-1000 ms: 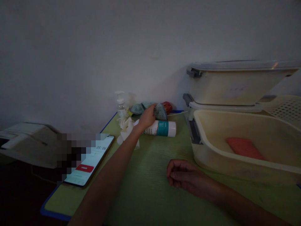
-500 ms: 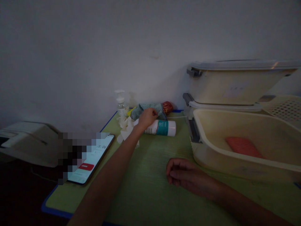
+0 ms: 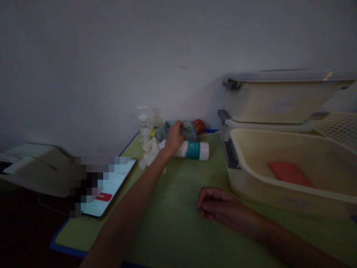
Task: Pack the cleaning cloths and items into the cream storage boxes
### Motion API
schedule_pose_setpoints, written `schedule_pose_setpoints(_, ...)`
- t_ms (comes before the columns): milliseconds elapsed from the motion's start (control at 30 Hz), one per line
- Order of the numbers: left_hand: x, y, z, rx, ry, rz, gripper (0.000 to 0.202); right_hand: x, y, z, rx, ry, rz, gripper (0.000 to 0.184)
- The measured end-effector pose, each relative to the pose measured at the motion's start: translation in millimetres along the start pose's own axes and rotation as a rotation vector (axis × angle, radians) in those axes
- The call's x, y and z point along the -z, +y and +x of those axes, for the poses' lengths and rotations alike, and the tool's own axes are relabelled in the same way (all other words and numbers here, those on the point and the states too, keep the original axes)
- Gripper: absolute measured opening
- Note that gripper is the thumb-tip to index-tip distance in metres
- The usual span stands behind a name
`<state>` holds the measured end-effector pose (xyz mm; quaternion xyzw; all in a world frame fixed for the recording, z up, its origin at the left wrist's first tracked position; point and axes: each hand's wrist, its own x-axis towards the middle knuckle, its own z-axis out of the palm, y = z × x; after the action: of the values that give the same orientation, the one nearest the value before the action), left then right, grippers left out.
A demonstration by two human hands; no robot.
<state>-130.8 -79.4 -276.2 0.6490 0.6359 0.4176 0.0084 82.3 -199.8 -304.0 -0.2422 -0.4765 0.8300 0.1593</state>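
Observation:
My left hand point(image 3: 174, 137) reaches to the far edge of the green table point(image 3: 173, 219) and its fingers are closed on a blue-green cloth point(image 3: 188, 130) lying by the wall. A white bottle with a teal label point(image 3: 192, 150) lies on its side just in front of that hand. Crumpled white gloves or tissue point(image 3: 149, 150) sit to the left of the wrist. My right hand point(image 3: 217, 208) rests on the table near me, fingers curled in loosely, with nothing visible in it.
A phone point(image 3: 107, 190) with a lit screen lies at the table's left. A clear pump bottle point(image 3: 143, 123) and a red item point(image 3: 198, 126) stand by the wall. A cream tub point(image 3: 251, 182) holds an orange-red pad point(image 3: 290, 174); a lidded container point(image 3: 279, 96) sits behind.
My left hand shifted slightly on the cloth and closed on it, and the cloth bunched up a little. My right hand stayed still.

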Motion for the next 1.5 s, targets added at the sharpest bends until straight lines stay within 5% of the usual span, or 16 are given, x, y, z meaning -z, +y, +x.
schedule_pose_setpoints(100, 1.4, 0.6, 0.5, 0.031, 0.051, 0.031, 0.040, 0.1, 0.3, 0.5, 0.013, -0.009, -0.007, 0.025)
schedule_pose_setpoints(300, 2.3, 3.0, -3.6, 0.064, 0.045, 0.049, 0.009, -0.1, -1.2, -0.3, 0.019, -0.017, 0.001, 0.024)
schedule_pose_setpoints(800, 2.9, -2.7, 6.9, 0.138, 0.293, -0.189, 0.014, 1.4, 1.0, 0.2, 0.050, -0.005, -0.069, 0.023)
schedule_pose_setpoints(967, 1.8, -5.8, 10.0, 0.181, 0.311, -0.320, 0.012, -8.8, -6.8, 13.6, 0.307, 0.188, -0.608, 0.006)
schedule_pose_setpoints(1167, 10.8, -4.0, 11.3, 0.206, 0.274, -0.426, 0.014, -31.5, -42.4, 67.4, 0.796, 0.421, -1.375, 0.033)
schedule_pose_setpoints(1233, 14.9, -1.6, 11.4, 0.216, 0.255, -0.453, 0.015, -29.2, -55.0, 88.3, 0.788, 0.573, -1.577, 0.029)
schedule_pose_setpoints(1333, 20.1, 2.6, 11.7, 0.240, 0.252, -0.501, 0.015, -16.8, -65.9, 112.0, 0.740, 0.706, -1.601, 0.024)
schedule_pose_setpoints(1500, 34.8, 7.7, 16.0, 0.269, 0.282, -0.606, 0.016, 1.4, -69.4, 125.6, 0.691, 0.783, -1.612, 0.019)
